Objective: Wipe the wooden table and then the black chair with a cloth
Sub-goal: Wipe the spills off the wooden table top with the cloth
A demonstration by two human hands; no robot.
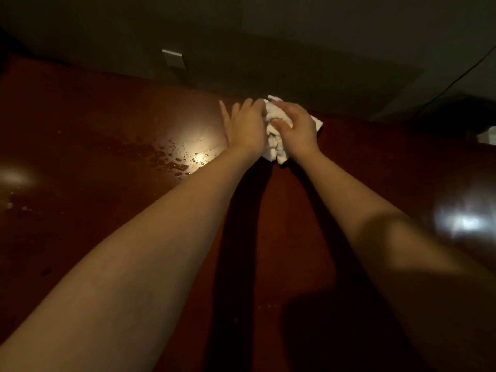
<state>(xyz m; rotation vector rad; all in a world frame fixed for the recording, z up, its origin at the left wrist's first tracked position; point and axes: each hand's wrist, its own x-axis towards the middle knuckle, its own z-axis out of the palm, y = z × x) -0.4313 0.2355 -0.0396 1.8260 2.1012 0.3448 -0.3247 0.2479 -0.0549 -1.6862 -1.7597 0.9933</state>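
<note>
A crumpled white cloth (275, 142) is bunched between my two hands near the far edge of the dark reddish wooden table (107, 210). My left hand (248, 127) grips the cloth's left side, with one finger stretched out over the table. My right hand (296, 127) curls round the cloth from the right, thumb pressed into it. A corner of the cloth sticks out past my right hand. The black chair does not show clearly.
Water drops and a wet streak (174, 159) glisten on the table left of my hands. A small pale wall plate (174, 59) sits on the dim wall behind. A thin cable (456, 79) runs down at the upper right, above a dark shape (456, 114).
</note>
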